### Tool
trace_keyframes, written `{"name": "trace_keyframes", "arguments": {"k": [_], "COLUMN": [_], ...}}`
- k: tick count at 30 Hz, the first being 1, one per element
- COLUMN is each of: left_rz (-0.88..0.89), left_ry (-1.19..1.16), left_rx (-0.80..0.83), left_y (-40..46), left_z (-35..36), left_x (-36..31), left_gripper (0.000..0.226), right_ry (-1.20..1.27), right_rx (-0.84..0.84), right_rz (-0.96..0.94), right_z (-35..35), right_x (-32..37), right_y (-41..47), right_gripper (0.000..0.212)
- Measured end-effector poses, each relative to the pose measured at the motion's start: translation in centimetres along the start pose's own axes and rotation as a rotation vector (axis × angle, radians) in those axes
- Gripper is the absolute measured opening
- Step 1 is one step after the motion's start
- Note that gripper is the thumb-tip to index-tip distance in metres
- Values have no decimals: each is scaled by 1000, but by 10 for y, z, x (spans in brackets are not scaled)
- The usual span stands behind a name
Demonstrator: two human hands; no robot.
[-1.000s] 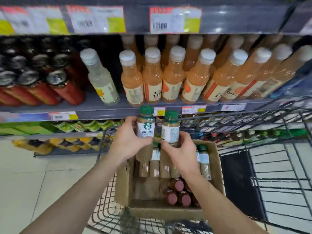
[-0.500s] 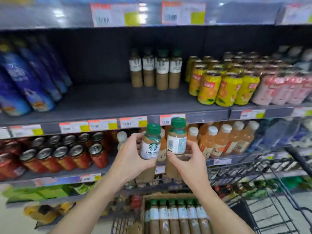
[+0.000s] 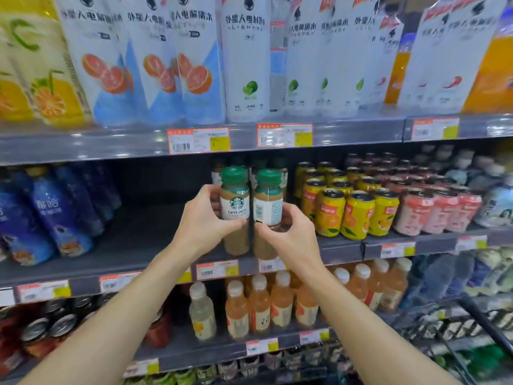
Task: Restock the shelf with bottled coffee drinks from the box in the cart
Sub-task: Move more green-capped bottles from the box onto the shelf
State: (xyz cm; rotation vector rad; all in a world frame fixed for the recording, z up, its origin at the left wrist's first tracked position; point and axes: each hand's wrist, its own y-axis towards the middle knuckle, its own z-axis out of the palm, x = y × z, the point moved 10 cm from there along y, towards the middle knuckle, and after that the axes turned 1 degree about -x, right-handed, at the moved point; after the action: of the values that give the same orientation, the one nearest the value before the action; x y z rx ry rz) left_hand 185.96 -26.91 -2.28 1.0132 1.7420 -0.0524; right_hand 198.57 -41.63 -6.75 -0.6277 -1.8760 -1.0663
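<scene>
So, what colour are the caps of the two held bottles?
Green, on both bottles; head view shows them best.

Both hands have lifted the two coffee bottles (image 3: 251,212) from the box to the middle shelf (image 3: 133,245).

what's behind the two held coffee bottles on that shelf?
Behind the held coffee bottles, green caps of more coffee bottles show at the shelf back. Their bodies and count are covered.

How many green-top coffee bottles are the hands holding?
2. The left hand holds one coffee bottle; the right hand holds the other bottle beside it, at the middle shelf. More stand half hidden behind.
</scene>
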Motion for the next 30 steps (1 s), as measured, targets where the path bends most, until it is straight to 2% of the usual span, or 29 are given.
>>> {"name": "trace_keyframes", "arguments": {"k": [15, 24, 30], "left_rz": [-91, -137, -151], "left_ry": [47, 69, 2], "left_rx": [-37, -51, -53], "left_y": [31, 29, 27], "left_z": [-3, -8, -10], "left_x": [49, 89, 97], "left_gripper": [59, 59, 62], "right_ry": [42, 114, 160], "right_rx": [136, 211, 245], "right_rz": [86, 147, 174], "right_z": [51, 89, 104], "right_x": [-27, -50, -62], "right_y": [43, 50, 46], "right_gripper": [47, 56, 61]}}
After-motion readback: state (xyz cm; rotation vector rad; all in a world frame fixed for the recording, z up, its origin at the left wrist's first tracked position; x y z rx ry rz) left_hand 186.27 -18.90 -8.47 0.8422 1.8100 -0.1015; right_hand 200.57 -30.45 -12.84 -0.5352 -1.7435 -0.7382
